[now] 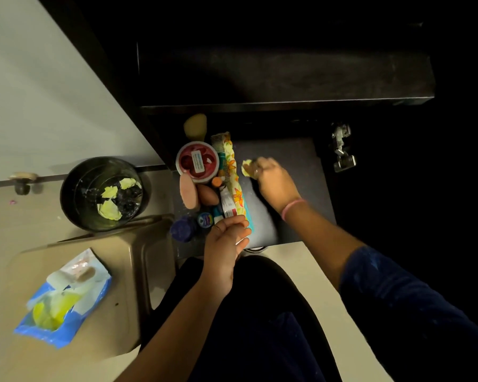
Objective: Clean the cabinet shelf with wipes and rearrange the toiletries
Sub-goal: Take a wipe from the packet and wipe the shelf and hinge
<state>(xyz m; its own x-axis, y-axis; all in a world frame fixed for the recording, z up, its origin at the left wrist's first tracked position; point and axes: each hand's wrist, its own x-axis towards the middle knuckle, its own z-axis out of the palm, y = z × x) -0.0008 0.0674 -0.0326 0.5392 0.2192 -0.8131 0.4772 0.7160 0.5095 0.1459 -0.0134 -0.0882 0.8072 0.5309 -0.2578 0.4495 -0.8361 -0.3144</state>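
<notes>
right arm wearing dark blue sleeve [392, 293], lower right | right wrist wearing pink band [292, 207], centre | right hand [273, 180] wearing ring [256, 171] | left forearm showing bare, bottom centre | legs wearing dark trousers [260, 312]

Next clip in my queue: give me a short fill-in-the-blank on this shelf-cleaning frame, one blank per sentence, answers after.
1. The right hand presses a crumpled yellow ____ against the dark shelf.
2. The left hand grips the near end of the ____-patterned pouch.
3. Used wipes lie in the round black ____ on the floor.
4. The jar beside the comb has a ____ lid.

Answers: wipe; flower; bin; red
</notes>
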